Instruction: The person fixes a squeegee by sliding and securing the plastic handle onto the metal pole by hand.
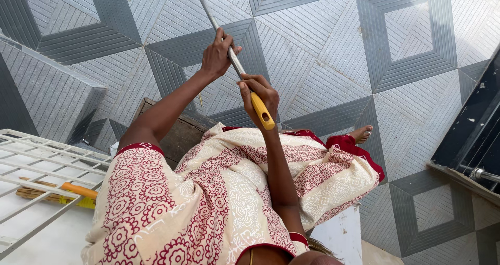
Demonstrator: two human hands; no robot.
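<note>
Looking down from the head camera, the view shows both hands wrapped around a long metal pole [221, 33] that runs up and away toward the top edge of the frame. The left hand [217, 54] is closed around the bare silver shaft further up, while the right hand [259, 94] is closed around the near end, just above the yellow grip [262, 112] that caps it. Spaced apart like this, the two hands probably give leverage over a long, light tool (its far end is out of view, so what it carries cannot be told). The shaft looks thin, straight and shiny; the grip is smooth plastic with a rounded tip, pointing back toward the body. Below the arms hangs a cream garment [224, 192] printed in red, with a bare foot [361, 133] showing on the grey patterned tile floor [323, 51]. At lower left, a white metal grille [36, 166] lies over a bundle of broom sticks [36, 193] with an orange handle [79, 190].
</note>
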